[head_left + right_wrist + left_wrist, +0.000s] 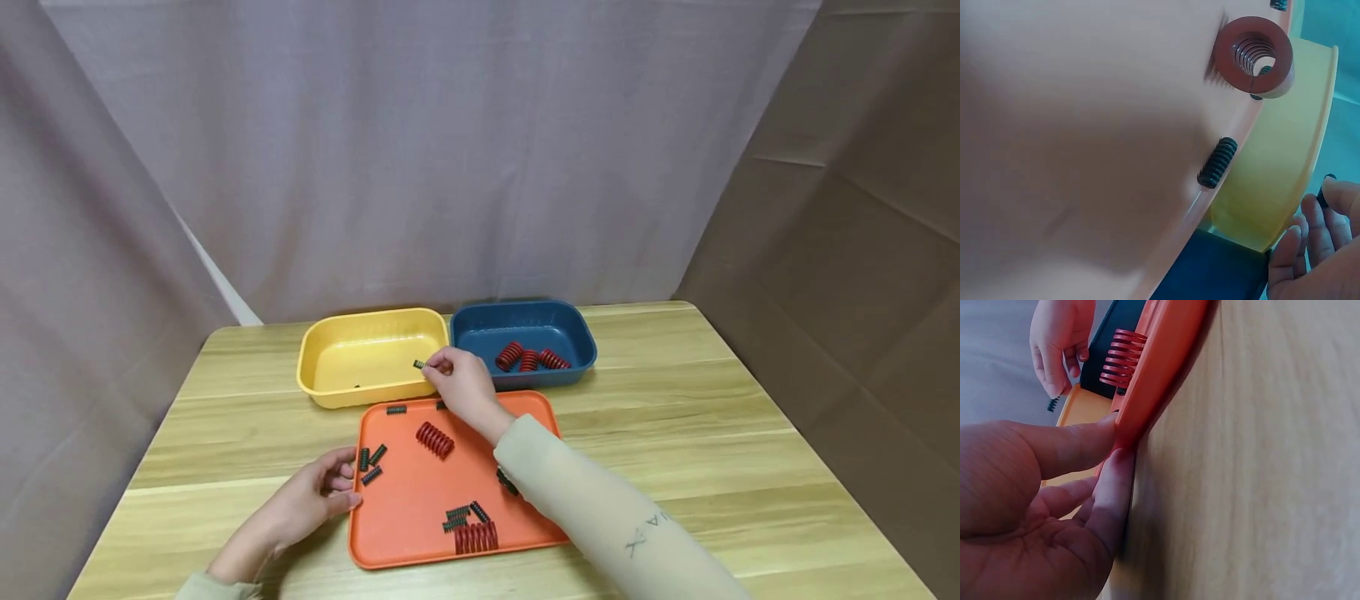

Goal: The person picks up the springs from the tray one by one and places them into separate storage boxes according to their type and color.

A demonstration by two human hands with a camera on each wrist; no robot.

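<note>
My right hand (467, 389) pinches a small dark coil spring (419, 364) between thumb and fingertips, above the right front of the yellow bin (330, 398). In the right wrist view, the spring (1322, 195) pokes out from between the fingers. With thumb on top and fingers underneath, my left hand (1054, 481) grips the left rim of the orange tray (405, 508). Several small dark springs (371, 476) lie on the tray near that hand. A thick red spring (435, 440) lies near the tray's middle, another red spring (476, 538) at its front edge.
Right of the yellow bin stands a blue bin (540, 381) with three red springs (528, 360) in it. More dark springs (457, 514) lie near the tray's front edge. Curtains (480, 150) hang behind the wooden table (720, 433).
</note>
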